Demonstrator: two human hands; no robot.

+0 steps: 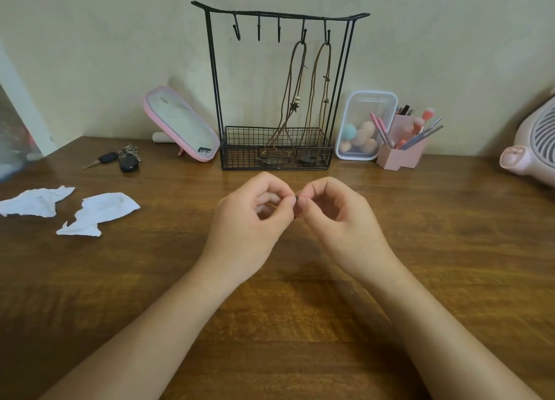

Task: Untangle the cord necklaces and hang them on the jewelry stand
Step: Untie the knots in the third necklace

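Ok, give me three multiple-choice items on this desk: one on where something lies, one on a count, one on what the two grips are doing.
1. Where do the keys lie?
A) left of the pink mirror
B) inside the clear box
C) against the fan

2. How many cord necklaces hang on the jewelry stand?
A) one
B) two
C) four

3. What are the left grip and right grip doing?
A) lying flat, holding nothing
B) pinching a small dark item between them
C) lifting the fan

Answers: 1 A, they lie just left of it; 2 B, two hang side by side at its right end; 3 B, thumbs and fingertips meet on it.
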